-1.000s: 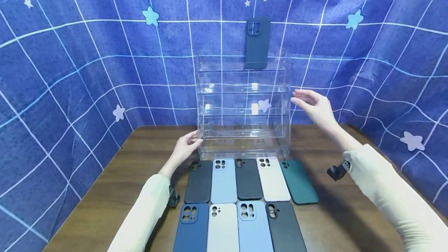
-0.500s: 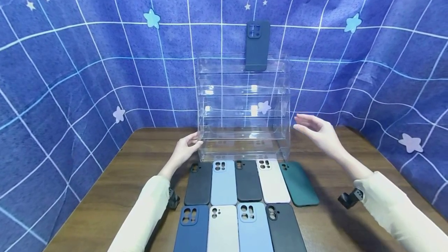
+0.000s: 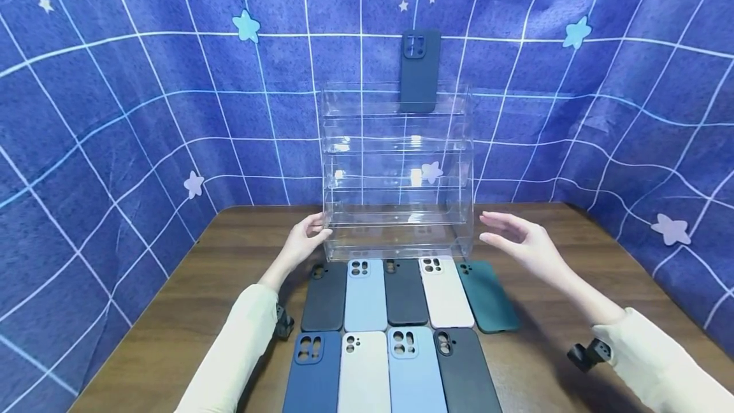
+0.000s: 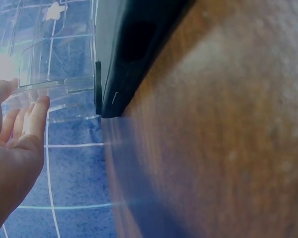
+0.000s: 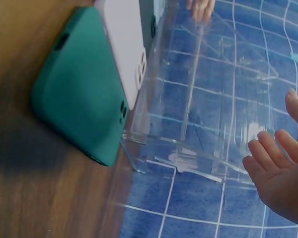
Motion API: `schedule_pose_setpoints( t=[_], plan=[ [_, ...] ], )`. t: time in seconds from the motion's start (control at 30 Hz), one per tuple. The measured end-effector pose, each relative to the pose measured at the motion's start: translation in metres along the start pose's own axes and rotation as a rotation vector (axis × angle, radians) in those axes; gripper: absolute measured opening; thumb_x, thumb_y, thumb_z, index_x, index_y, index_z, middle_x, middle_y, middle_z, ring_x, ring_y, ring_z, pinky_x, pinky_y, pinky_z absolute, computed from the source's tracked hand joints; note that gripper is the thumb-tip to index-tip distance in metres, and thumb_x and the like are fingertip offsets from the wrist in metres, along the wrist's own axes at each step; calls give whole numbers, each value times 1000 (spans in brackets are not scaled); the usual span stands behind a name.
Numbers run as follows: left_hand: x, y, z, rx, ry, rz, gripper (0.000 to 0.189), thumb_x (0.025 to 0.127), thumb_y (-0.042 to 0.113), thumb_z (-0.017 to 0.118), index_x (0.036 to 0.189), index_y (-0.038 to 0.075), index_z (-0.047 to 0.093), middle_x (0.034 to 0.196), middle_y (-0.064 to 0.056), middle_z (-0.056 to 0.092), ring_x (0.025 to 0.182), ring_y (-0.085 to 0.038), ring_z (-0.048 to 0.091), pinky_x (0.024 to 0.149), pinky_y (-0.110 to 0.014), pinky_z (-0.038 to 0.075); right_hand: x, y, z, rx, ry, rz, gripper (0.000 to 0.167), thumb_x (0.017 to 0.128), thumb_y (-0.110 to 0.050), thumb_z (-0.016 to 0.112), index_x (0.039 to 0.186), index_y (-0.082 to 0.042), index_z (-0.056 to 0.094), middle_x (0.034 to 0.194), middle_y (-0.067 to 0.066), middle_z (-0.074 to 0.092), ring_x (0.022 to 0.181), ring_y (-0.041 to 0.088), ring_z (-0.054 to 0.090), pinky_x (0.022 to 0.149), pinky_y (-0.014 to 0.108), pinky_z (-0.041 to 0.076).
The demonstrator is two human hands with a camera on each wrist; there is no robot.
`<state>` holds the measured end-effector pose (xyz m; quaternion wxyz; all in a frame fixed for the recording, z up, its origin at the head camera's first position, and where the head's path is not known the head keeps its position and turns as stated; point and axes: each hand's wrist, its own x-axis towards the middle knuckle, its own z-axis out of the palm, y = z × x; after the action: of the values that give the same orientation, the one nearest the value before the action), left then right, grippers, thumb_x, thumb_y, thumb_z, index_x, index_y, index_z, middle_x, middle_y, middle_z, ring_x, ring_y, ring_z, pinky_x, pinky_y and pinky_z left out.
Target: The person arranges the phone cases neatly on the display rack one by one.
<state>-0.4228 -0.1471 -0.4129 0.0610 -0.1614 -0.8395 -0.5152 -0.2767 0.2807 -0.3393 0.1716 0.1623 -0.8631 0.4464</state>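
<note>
A clear tiered display rack (image 3: 398, 217) stands at the back of the table. My left hand (image 3: 302, 236) holds its lower left edge, with the thumb in front and the fingers (image 4: 38, 116) along the side. My right hand (image 3: 524, 241) is beside the rack's lower right side, fingers loosely extended and holding nothing. On the top tier a dark blue phone case (image 3: 420, 72) stands upright. Two rows of phone cases lie flat before the rack. A green case (image 3: 490, 298) lies nearest my right hand, a black case (image 3: 324, 298) nearest my left.
White (image 3: 447, 295), light blue (image 3: 366, 298) and black cases fill the rest of the back row. The front row has a navy case (image 3: 312, 375), a white one, a light blue one and a black one (image 3: 469, 371). A blue grid-patterned cloth (image 3: 172, 113) hangs behind the wooden table (image 3: 189, 311).
My right hand has moved down along the rack's right side, from its middle tiers to near its base. My left hand stays at the lower left edge; the cases have not moved.
</note>
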Motion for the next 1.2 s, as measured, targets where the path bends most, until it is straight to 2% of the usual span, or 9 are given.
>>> schedule_pose_setpoints(
  t=[0.27,0.4,0.5,0.6,0.8,0.93,1.07,1.2],
  plan=[
    [-3,-4,-2,-37,-3,23,52,90,14,63,136,0,44,126,-25,56,115,-37,55,103,-48,40,-13,-5,5,-33,-43,-20,42,88,-23,67,127,-11,58,126,8,62,105,-10,55,84,8,46],
    [-5,-3,-4,-26,-2,27,52,90,13,63,136,1,44,126,-24,57,115,-37,55,103,-49,40,-18,-5,10,-69,-79,-13,42,88,-27,66,127,-14,58,125,4,62,108,-9,54,89,15,47],
    [-6,-3,-5,-10,-2,23,53,89,13,64,136,1,44,125,-23,57,115,-36,56,102,-48,41,-22,-4,15,-90,-122,-9,43,87,-30,67,127,-18,58,124,0,63,110,-4,55,91,21,49],
    [-6,-2,-7,-14,-2,20,54,88,14,65,136,0,44,125,-24,57,114,-36,56,102,-48,41,-26,-5,19,-75,-165,-17,43,86,-30,68,127,-19,58,122,-2,64,111,1,58,90,22,49],
    [-6,-2,-7,-5,5,10,54,88,14,65,136,0,44,126,-23,57,115,-35,56,103,-47,41,-39,-1,28,-63,-208,-78,42,86,-22,69,126,-13,59,117,2,67,107,8,62,89,20,48],
    [-6,-5,-3,-4,3,7,54,88,14,65,135,0,44,124,-22,58,115,-35,56,103,-45,41,-50,5,35,-76,-227,-88,41,85,-23,69,123,-13,61,115,3,68,104,12,64,89,21,49],
    [-5,-4,-1,-1,-6,4,54,89,13,64,136,-2,42,125,-24,57,116,-36,55,103,-46,41,-59,8,40,-92,-238,-81,39,84,-27,70,121,-16,62,114,3,68,103,12,64,88,24,51],
    [-4,-2,1,1,-11,-2,55,89,14,64,137,-2,41,125,-24,56,116,-35,55,103,-45,41,-64,9,44,-90,-252,-116,38,83,-25,71,119,-15,64,113,2,69,101,11,64,88,23,51]
  ],
)
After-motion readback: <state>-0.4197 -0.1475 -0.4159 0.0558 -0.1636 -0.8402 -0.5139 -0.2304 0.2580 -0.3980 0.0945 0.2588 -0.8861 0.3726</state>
